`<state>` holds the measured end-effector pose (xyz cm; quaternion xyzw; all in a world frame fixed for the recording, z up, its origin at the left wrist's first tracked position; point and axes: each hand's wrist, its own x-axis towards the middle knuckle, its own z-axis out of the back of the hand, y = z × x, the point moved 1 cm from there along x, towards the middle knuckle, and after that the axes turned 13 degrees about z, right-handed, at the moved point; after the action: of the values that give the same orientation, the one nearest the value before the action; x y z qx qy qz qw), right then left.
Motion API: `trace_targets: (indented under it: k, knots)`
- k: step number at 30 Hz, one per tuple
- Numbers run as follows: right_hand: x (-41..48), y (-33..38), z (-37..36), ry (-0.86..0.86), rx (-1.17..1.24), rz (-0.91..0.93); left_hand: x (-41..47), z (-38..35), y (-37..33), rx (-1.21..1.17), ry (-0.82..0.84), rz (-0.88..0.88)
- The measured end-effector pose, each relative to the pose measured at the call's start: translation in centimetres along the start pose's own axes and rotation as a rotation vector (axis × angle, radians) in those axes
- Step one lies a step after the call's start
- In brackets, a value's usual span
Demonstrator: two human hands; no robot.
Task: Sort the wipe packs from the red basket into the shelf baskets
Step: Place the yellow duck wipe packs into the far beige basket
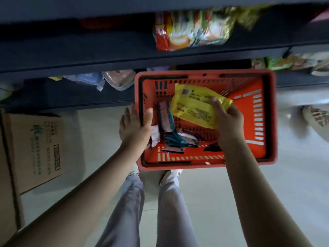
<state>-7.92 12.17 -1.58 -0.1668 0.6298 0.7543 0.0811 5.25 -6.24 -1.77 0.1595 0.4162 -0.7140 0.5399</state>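
Observation:
The red basket hangs in front of the dark shelves, seen from above. My left hand grips its left rim, thumb inside and fingers outside. My right hand is shut on a yellow wipe pack, held above the basket's middle with its printed back facing up. Several smaller packs in teal, pink and white lie on the basket floor at the left and front. No shelf basket shows clearly.
Dark shelf boards run across the top, with colourful snack packs on the upper level and clear-wrapped items lower left. A cardboard box stands on the floor at left. Another person's shoe is at right.

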Motion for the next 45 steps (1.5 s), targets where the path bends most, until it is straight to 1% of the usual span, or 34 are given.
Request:
trace_targets:
  k: [1,2,4,5,7,10,11,13,15,17,20,22,24,26,27,29,31,34,36,37,38,39,41,42,43,45]
  knots:
    - [-1.6,3.0,0.7,0.025,0.039,0.043,-2.5,1.5,-2.0,-0.077,0.087,0.043]
    - [-3.3,5.8,1.3,0.059,0.056,0.081,-5.5,3.1,-4.1,-0.244,0.201,0.082]
    - [-6.8,11.9,2.1,0.169,0.041,0.178,-11.5,6.6,-7.9,-0.599,0.424,0.238]
    - [-8.6,14.9,2.3,0.248,0.023,0.25,-14.2,8.4,-9.4,-0.706,0.497,0.287]
    - [-11.8,20.3,2.6,0.426,-0.063,0.415,-18.2,12.0,-11.6,-0.885,0.578,0.338]
    - [-16.4,26.6,1.6,0.707,-0.169,0.598,-22.3,17.6,-12.9,-1.093,0.677,0.28]
    - [-17.7,28.3,1.0,0.788,-0.172,0.626,-23.1,19.3,-12.9,-1.133,0.676,0.238]
    - [-19.8,31.0,-0.4,0.901,-0.185,0.666,-24.0,22.7,-12.2,-1.222,0.606,0.151]
    - [-21.4,33.2,-2.5,0.944,-0.221,0.697,-24.2,26.2,-11.0,-1.321,0.509,0.078]
    - [-22.8,35.3,-5.4,0.937,-0.185,0.652,-24.2,30.2,-9.4,-1.409,0.43,0.007]
    - [-24.8,37.0,-11.4,0.944,-0.07,0.492,-23.9,36.1,-7.1,-1.444,0.369,-0.134]
    - [-26.3,37.5,-16.1,0.921,-0.013,0.403,-23.2,40.2,-5.4,-1.461,0.318,-0.188]
    - [-27.5,37.7,-20.9,0.82,0.116,0.354,-22.1,44.6,-3.6,-1.471,0.27,-0.219]
    - [-28.3,38.2,-25.0,0.682,0.284,0.312,-20.8,49.1,-1.5,-1.463,0.212,-0.259]
    - [-28.6,38.6,-26.9,0.628,0.337,0.307,-20.1,51.2,-0.5,-1.439,0.173,-0.282]
    - [-28.9,39.6,-29.9,0.578,0.342,0.327,-19.1,54.5,1.2,-1.337,0.142,-0.321]
    - [-29.0,40.9,-32.2,0.575,0.3,0.361,-18.3,56.8,2.1,-1.192,0.184,-0.353]
    - [-28.9,43.3,-35.2,0.588,0.251,0.432,-17.0,59.2,1.7,-0.96,0.217,-0.344]
    - [-28.6,45.0,-37.1,0.542,0.285,0.43,-15.6,60.3,0.5,-0.942,0.15,-0.323]
    - [-28.2,45.6,-38.0,0.519,0.342,0.388,-14.8,60.8,-0.2,-0.974,0.115,-0.306]
    - [-27.7,46.1,-38.9,0.516,0.408,0.319,-13.9,61.2,-1.0,-1.018,0.097,-0.299]
    - [-27.1,46.5,-39.8,0.552,0.465,0.243,-13.2,61.6,-1.8,-1.063,0.091,-0.307]
    - [-26.6,47.1,-41.6,0.693,0.464,0.133,-11.8,62.6,-3.5,-1.098,0.079,-0.346]
    - [-26.1,47.4,-42.5,0.757,0.426,0.124,-11.0,63.1,-4.2,-1.091,0.07,-0.364]
    - [-25.4,47.8,-43.4,0.782,0.395,0.142,-10.2,63.7,-4.8,-1.081,0.059,-0.381]
    - [-23.3,49.7,-45.1,0.748,0.367,0.241,-8.4,65.5,-6.2,-1.058,0.008,-0.427]
